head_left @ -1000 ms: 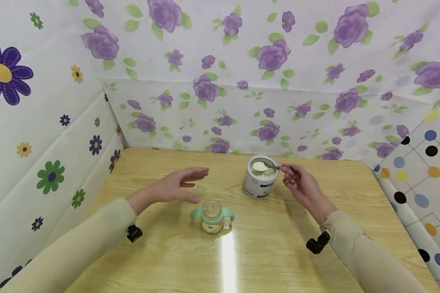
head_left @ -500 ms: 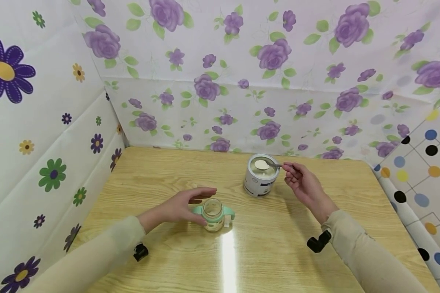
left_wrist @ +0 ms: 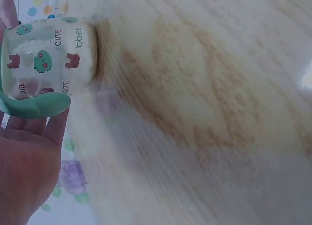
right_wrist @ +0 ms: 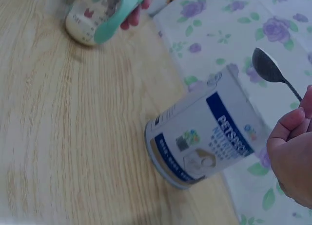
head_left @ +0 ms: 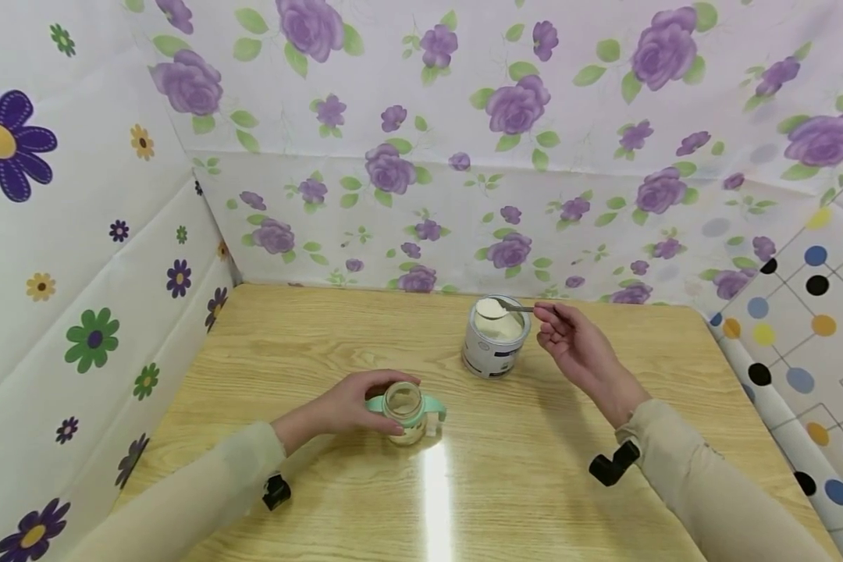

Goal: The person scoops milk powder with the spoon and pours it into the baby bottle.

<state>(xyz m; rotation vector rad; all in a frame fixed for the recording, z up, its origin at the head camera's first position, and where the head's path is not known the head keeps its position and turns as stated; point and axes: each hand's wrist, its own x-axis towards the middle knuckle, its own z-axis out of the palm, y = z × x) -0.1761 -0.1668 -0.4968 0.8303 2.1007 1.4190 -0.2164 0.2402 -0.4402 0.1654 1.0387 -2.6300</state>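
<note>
My left hand (head_left: 347,404) grips a clear baby bottle (head_left: 409,432) with mint-green handles, thumb in front and fingers behind. The bottle stands upright on the table without a cap, its mouth uncovered. In the left wrist view, printed cartoons show on the bottle (left_wrist: 53,59), and one green handle lies over the fingers. My right hand (head_left: 581,351) pinches the handle of a metal spoon (head_left: 518,308). Heaped pale powder (head_left: 490,307) fills the spoon's bowl, held just above the open mouth of a white tin (head_left: 490,357). More powder shows inside the tin.
The wooden table (head_left: 323,328) runs back to a wall hung with purple-rose sheeting (head_left: 393,168). Patterned sheets also close off the left and right sides. A strip of light (head_left: 435,499) reflects off the tabletop in front of the bottle.
My left hand has moved down and right to the bottle and closed round it. The spoon of powder has risen slightly and shifted left over the tin's rim.
</note>
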